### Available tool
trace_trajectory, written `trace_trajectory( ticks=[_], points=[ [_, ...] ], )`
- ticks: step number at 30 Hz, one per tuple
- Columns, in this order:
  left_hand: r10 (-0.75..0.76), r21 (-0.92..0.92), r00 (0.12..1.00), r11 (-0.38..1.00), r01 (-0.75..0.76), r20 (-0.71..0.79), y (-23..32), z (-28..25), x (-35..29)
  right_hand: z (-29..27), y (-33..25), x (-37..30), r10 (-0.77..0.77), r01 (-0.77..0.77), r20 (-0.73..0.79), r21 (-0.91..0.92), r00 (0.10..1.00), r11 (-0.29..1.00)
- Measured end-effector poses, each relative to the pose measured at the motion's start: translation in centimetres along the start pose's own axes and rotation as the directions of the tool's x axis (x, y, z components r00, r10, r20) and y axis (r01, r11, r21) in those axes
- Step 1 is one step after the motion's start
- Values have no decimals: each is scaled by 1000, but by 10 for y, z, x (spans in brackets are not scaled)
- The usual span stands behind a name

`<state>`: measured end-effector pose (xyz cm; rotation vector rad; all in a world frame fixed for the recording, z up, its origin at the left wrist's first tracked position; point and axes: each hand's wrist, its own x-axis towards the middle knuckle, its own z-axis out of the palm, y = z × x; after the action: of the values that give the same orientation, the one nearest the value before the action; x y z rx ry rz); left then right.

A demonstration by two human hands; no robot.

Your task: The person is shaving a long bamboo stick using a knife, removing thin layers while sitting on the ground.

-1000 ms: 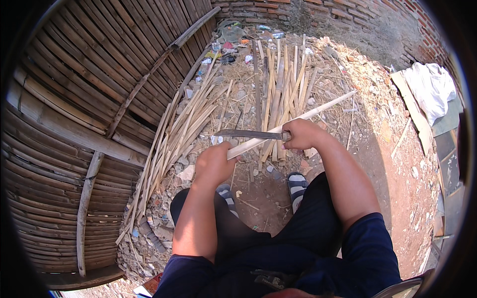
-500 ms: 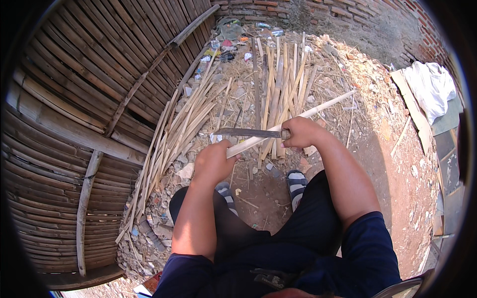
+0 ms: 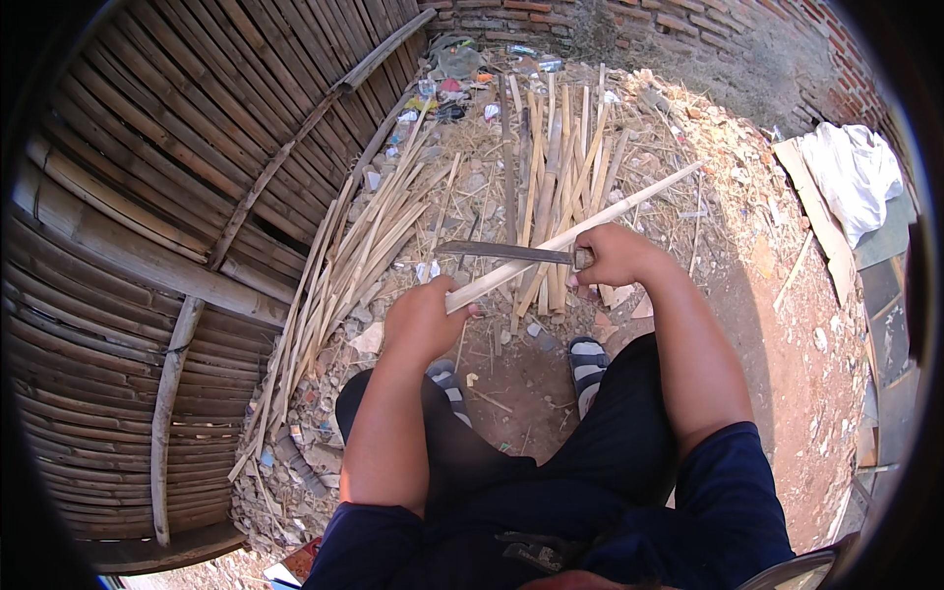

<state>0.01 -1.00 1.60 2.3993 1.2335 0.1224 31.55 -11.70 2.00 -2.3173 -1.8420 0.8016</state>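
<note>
My left hand (image 3: 421, 317) is closed around the near end of a long pale bamboo strip (image 3: 629, 204), which slants up and away to the right. In my right hand (image 3: 612, 256) is the short handle of a machete (image 3: 501, 252). Its dark blade points left and lies across the strip, crossing it between my two hands. Whether the edge bites into the strip I cannot tell. Beyond my hands a bundle of bamboo strips (image 3: 560, 187) lies on the ground, some of them dark and some yellowish.
A pile of thin pale strips (image 3: 364, 251) lies at the left along a bamboo-slat wall (image 3: 226, 128). Rubble and litter cover the ground up to a brick wall (image 3: 678, 29). A white sack (image 3: 851, 177) and boards lie at the right. My feet (image 3: 588, 366) are below my hands.
My right hand and the machete have shifted slightly to the right along the strip. The strip's far end has risen a little, while my left hand stays nearly in place.
</note>
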Motion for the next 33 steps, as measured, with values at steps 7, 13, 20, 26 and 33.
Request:
trace_trajectory(
  ticks=[7, 13, 20, 26, 33],
  points=[
    [-7, -40, 999, 999, 5, -45, -3, 4, 3, -13, -15, -15, -26, 32, -184, 29, 983, 999],
    [7, -46, 999, 999, -10, -54, -4, 6, 2, -16, -31, -16, 108, -18, -399, 223, 910, 975],
    [-1, -49, 996, 999, -3, -91, -2, 6, 3, -13, -20, -13, 9, 19, -339, 81, 941, 996],
    [-24, -42, 990, 999, 18, -138, -4, 4, 6, -8, -17, -11, -66, 79, -282, 37, 957, 996],
    [-21, -92, 979, 996, 2, -205, -4, 4, 6, -4, -9, -3, -19, 36, -307, 49, 952, 998]
  ],
)
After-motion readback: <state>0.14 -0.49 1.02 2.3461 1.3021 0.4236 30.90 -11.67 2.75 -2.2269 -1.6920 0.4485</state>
